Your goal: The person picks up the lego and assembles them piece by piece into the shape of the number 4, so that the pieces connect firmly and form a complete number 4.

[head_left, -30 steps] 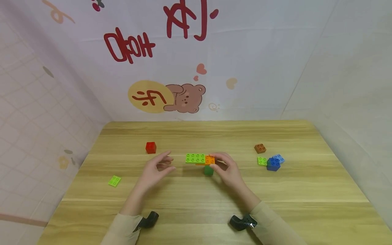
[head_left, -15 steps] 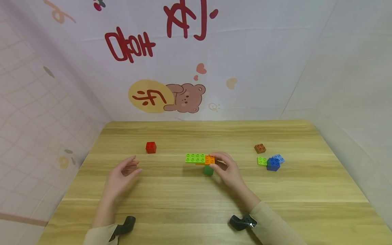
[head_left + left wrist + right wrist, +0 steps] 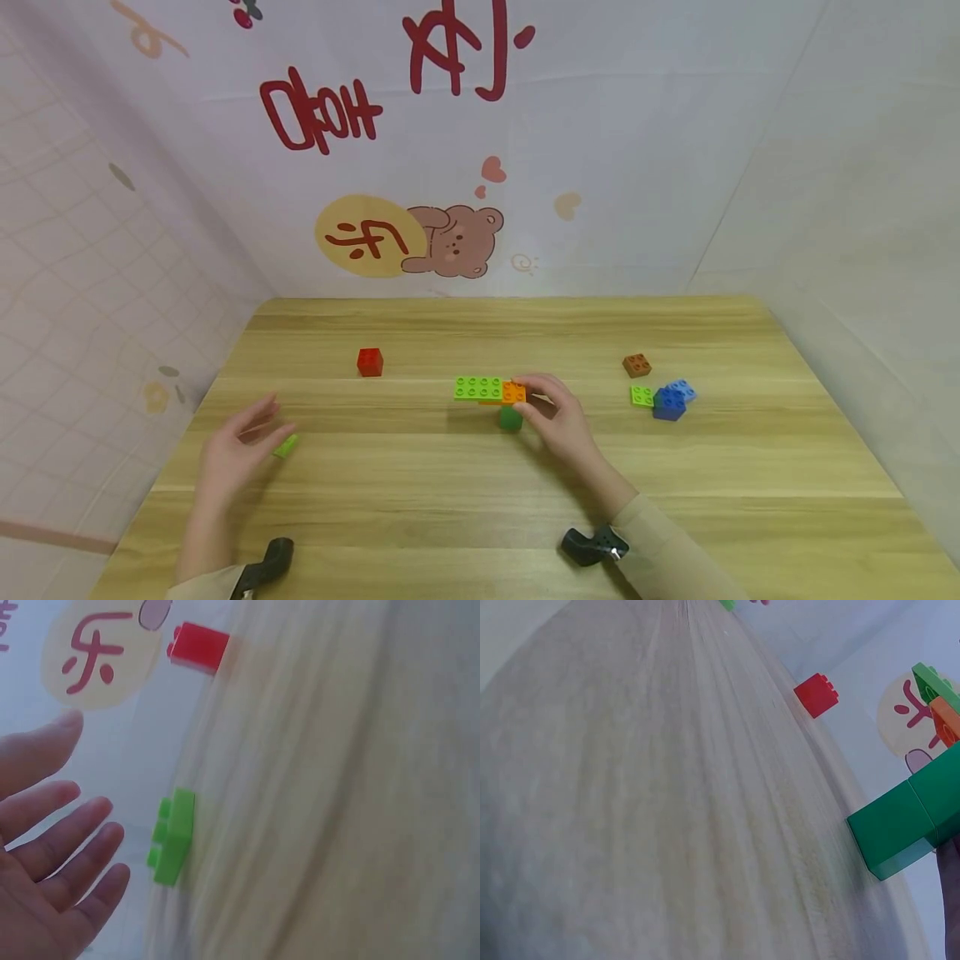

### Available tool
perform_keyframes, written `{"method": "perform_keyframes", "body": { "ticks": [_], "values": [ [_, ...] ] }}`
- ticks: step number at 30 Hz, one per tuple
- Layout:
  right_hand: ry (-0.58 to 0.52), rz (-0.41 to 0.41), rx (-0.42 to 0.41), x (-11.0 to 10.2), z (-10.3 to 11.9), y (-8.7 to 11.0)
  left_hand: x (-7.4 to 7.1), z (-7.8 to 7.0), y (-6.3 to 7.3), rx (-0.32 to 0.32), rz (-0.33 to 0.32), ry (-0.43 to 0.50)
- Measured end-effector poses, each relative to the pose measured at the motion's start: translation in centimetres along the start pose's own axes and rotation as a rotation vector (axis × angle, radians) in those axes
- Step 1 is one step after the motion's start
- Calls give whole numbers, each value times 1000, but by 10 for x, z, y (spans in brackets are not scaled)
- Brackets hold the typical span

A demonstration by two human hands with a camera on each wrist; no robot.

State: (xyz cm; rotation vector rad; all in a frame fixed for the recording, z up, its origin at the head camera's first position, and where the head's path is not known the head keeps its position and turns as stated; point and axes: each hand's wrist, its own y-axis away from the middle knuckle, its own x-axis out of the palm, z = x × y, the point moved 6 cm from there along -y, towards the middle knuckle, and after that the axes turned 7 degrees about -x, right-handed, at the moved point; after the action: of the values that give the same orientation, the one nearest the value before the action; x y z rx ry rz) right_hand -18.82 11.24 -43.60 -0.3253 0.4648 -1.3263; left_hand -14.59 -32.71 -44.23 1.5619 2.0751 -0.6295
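Observation:
My right hand (image 3: 561, 423) pinches the orange brick (image 3: 513, 392) near the table's middle. A long lime-green brick (image 3: 477, 388) lies on top of the orange one and sticks out to the left. Underneath are dark green bricks (image 3: 894, 829), stacked upright and meeting the table in the right wrist view. My left hand (image 3: 234, 457) is over the table's left side, holding nothing, its fingers apart and loosely bent in the left wrist view. Just beside it lies a small lime-green brick (image 3: 175, 838), partly hidden behind the thumb in the head view.
A red brick (image 3: 370, 362) stands at the back left. Toward the right lie a brown brick (image 3: 637, 365), a small lime-green brick (image 3: 642, 396), a dark blue brick (image 3: 669, 404) and a light blue brick (image 3: 682, 388). A printed cloth (image 3: 615, 150) hangs behind the table.
My left hand has moved away from the stack, leftward across the table to the small lime-green brick. The right hand and the stack have stayed put.

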Motion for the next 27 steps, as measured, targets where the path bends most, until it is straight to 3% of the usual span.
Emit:
{"method": "perform_keyframes", "body": {
  "ticks": [3, 9, 18, 27],
  "values": [
    [5, -1, -1, 0, 0, -1, -3, 7, 0, -33, 45, -47],
    [12, -1, -3, 1, 2, -2, -2, 20, 1, -102, 159, -23],
    [-5, -1, 4, 2, 3, -2, -1, 28, -3, -75, 253, -91],
    [-4, -7, 21, 3, 5, -3, 1, 34, -5, -32, 229, -125]
  ]
}}
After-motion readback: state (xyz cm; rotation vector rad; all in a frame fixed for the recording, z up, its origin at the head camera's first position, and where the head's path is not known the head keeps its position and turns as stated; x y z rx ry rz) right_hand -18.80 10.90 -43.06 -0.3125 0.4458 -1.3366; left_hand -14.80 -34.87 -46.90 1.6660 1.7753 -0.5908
